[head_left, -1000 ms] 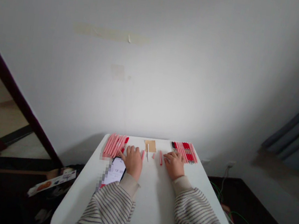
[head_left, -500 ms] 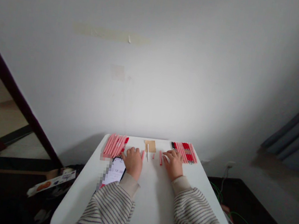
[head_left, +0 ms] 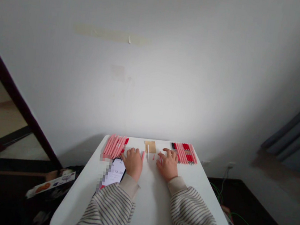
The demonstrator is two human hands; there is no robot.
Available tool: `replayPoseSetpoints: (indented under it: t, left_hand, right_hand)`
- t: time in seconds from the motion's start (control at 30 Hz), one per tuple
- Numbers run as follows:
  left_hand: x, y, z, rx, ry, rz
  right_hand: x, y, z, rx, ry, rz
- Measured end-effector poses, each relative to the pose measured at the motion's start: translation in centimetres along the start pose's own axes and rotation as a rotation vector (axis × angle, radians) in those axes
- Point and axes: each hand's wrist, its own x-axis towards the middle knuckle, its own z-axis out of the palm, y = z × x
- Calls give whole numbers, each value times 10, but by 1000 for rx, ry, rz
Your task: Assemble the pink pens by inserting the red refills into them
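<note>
Palm down on the white table, my left hand [head_left: 133, 164] has its fingers apart, close beside a pink pen barrel [head_left: 143, 155] and the phone. My right hand [head_left: 169, 165] has its fingertips closed around another pink pen barrel [head_left: 160, 158], which is partly covered by the fingers. Between the hands lie a thin white stick like a pen refill [head_left: 148, 154] and a small pink piece [head_left: 153, 157]. Behind them is a square tan paper [head_left: 150, 146].
A row of pink and red pens [head_left: 114, 146] lies at the table's back left, another row [head_left: 186, 153] at the back right. A phone [head_left: 116, 172] showing a clock is left of my left hand. The wall [head_left: 158, 91] rises directly behind the table [head_left: 151, 207].
My right hand has moved left onto the pink pen barrel that lay beside it, and its fingers now cover part of it. The left hand has stayed in place.
</note>
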Motion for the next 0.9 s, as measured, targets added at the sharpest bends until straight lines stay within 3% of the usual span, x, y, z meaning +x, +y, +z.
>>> replayPoseSetpoints:
  t: [0.53,0.73,0.9]
  left_hand:
    - [-2,0,1,-9,25,1]
    - [0,1,0,-72,80,-15]
    - [-2,9,6,-195,105,76]
  right_hand:
    - [2,0,3,62,25,0]
    - [2,11,9,179,123,7]
    - [4,22,15,284,249,-16]
